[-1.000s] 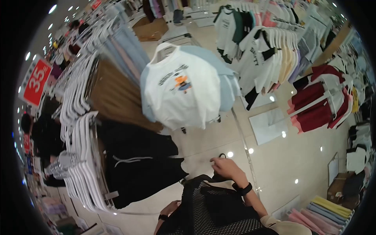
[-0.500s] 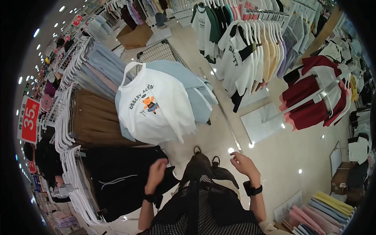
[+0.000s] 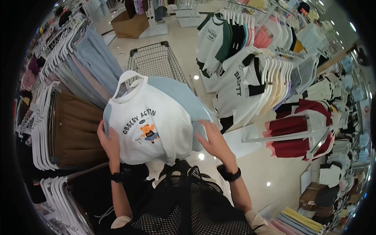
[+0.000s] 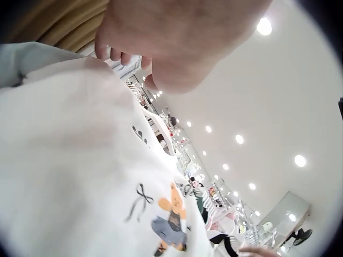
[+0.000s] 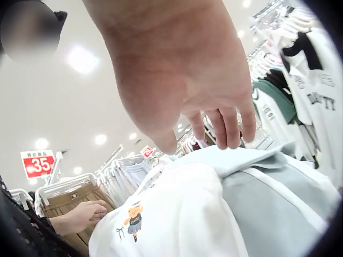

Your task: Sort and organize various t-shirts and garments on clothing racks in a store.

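Note:
A white sweatshirt (image 3: 156, 117) with a bear print and light blue sleeves hangs on a white hanger (image 3: 127, 80) in front of me, with more blue and white garments layered behind it. My left hand (image 3: 109, 143) is at its left side, fingers extended beside the blue sleeve. At the opposite side, my right hand (image 3: 215, 143) reaches to the blue sleeve (image 3: 168, 88) with fingers spread. In the right wrist view that hand (image 5: 187, 80) hovers close over the cloth, fingers pointing down, nothing gripped. The left wrist view shows the palm of my left hand (image 4: 171, 37) above the white fabric.
A wire shopping cart (image 3: 156, 60) stands just behind the sweatshirt. Racks of brown trousers (image 3: 76, 127) and jeans (image 3: 94, 51) line the left. To the right are a rack of printed shirts (image 3: 239, 94) and a stand of dark red tops (image 3: 290, 129). A cardboard box (image 3: 129, 25) lies farther back.
Both hands have moved forward from near my body to the two sides of the sweatshirt. The sweatshirt appears closer, and the head view has shifted, showing more of the cart.

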A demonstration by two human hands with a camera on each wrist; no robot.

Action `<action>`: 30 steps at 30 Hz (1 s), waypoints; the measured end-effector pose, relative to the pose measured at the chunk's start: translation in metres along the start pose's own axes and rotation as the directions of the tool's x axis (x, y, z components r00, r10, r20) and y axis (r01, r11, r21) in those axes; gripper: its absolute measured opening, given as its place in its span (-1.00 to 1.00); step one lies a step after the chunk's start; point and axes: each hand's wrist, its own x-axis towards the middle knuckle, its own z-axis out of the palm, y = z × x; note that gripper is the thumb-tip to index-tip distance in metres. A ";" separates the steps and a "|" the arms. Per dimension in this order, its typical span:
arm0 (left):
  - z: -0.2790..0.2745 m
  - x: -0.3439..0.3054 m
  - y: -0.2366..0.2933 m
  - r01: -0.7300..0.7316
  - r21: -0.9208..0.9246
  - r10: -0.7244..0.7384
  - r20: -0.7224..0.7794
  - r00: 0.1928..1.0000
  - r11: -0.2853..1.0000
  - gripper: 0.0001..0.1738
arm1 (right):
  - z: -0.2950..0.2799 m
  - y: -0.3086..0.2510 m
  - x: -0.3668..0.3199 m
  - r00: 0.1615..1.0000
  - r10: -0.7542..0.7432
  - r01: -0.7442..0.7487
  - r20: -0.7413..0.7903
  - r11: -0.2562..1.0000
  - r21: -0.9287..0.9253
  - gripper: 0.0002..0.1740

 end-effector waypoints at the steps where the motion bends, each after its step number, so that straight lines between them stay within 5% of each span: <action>1: -0.002 0.014 -0.004 -0.005 0.125 0.000 0.040 0.999 0.992 -0.41 | 0.005 -0.007 0.031 0.998 -0.065 0.065 -0.023 0.997 -0.029 -0.34; 4: 0.013 0.046 -0.031 0.065 0.087 -0.072 0.077 0.994 0.994 -0.38 | 0.027 -0.020 0.120 0.992 -0.093 0.089 -0.082 0.995 -0.045 -0.19; 7: 0.018 0.076 -0.046 0.174 0.056 -0.183 0.305 0.935 0.983 -0.34 | 0.054 -0.018 0.188 0.984 -0.110 0.100 -0.139 0.992 -0.075 -0.11; 10: 0.015 0.097 -0.033 0.178 0.186 -0.235 0.361 0.902 0.966 -0.37 | 0.074 -0.006 0.232 0.989 -0.111 0.098 -0.099 0.986 -0.134 -0.12; 14: 0.014 0.108 -0.042 -0.031 0.210 -0.051 0.374 0.926 0.977 -0.51 | 0.090 -0.003 0.254 1.000 0.008 -0.006 0.014 0.993 -0.121 -0.20; 17: 0.013 0.114 -0.022 0.179 0.126 -0.218 0.475 0.853 0.976 -0.60 | 0.101 -0.002 0.259 0.998 0.037 -0.041 -0.053 0.995 -0.091 -0.29; 20: 0.009 0.113 0.006 0.188 -0.002 -0.159 0.530 0.833 0.982 -0.69 | 0.091 -0.017 0.261 0.990 -0.021 0.001 -0.138 0.989 -0.145 -0.41; 23: -0.010 0.109 0.012 0.054 0.080 -0.087 0.508 0.857 0.995 -0.79 | 0.057 -0.047 0.243 0.988 -0.023 0.012 -0.151 0.997 -0.076 -0.53; 27: -0.023 0.076 0.032 -0.370 0.077 0.331 0.305 0.893 0.926 -0.90 | 0.006 -0.081 0.193 0.983 -0.069 0.056 -0.170 0.995 -0.078 -0.61; 30: -0.021 0.043 0.058 -0.428 0.032 0.396 0.319 0.861 0.903 -0.83 | -0.030 -0.086 0.138 0.966 -0.152 0.135 -0.208 0.986 -0.093 -0.65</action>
